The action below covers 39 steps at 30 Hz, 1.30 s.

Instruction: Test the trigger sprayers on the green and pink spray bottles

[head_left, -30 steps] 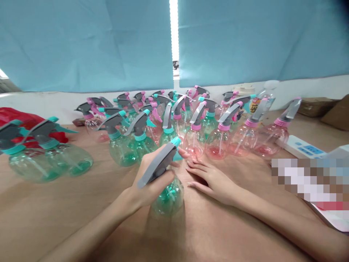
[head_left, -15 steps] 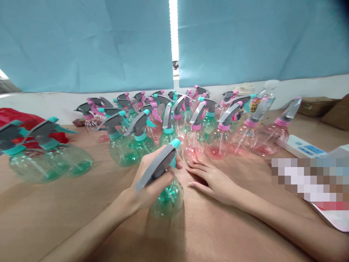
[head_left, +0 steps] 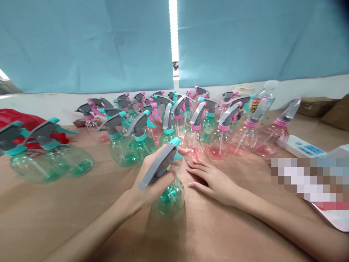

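Observation:
My left hand (head_left: 152,174) is wrapped round the neck of a clear green spray bottle (head_left: 170,198) with a grey and turquoise trigger head. Its index finger now sticks out past the turquoise trigger, and the bottle stands upright or nearly so over the table. To the right, my right hand (head_left: 212,180) lies flat on the brown tabletop (head_left: 218,229), fingers stretched out and holding nothing. Its fingertips are close to a pink spray bottle (head_left: 194,147) and a little apart from the green bottle.
Several green and pink spray bottles (head_left: 122,149) crowd the back of the table. Two more green ones (head_left: 68,160) stand at the left before a red bag (head_left: 24,120). At right are a white device with blue buttons (head_left: 308,147), a labelled clear bottle (head_left: 263,100) and a blurred-out patch.
My left index finger has straightened away from the trigger. The held bottle has shifted very slightly to the right. My right hand has stayed in place.

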{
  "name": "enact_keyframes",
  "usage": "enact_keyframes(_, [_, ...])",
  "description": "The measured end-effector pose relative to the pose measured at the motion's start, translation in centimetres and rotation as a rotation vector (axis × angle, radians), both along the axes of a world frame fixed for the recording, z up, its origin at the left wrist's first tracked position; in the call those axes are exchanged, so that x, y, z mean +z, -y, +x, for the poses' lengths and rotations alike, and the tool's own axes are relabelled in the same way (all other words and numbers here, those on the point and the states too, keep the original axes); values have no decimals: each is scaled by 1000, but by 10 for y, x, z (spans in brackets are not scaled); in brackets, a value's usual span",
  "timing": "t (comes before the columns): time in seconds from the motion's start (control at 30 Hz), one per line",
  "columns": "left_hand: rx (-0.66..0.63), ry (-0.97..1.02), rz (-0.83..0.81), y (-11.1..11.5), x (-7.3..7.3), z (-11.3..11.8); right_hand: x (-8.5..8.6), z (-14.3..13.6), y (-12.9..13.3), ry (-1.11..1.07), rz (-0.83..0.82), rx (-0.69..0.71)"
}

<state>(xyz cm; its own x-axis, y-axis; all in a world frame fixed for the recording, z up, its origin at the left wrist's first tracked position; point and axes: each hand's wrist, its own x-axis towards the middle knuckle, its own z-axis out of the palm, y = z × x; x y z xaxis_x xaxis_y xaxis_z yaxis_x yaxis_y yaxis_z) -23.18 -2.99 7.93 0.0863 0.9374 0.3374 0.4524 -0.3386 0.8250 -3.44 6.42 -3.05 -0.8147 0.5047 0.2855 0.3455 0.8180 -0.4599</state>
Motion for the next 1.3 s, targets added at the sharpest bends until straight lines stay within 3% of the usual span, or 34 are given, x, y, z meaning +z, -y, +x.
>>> enact_keyframes(0.4, [74, 19, -13, 2, -3, 2, 1, 0, 0, 2, 15, -2])
enact_keyframes(1.3, [60, 68, -32, 3, -1, 6, 1, 0, 0, -12, 9, -1])
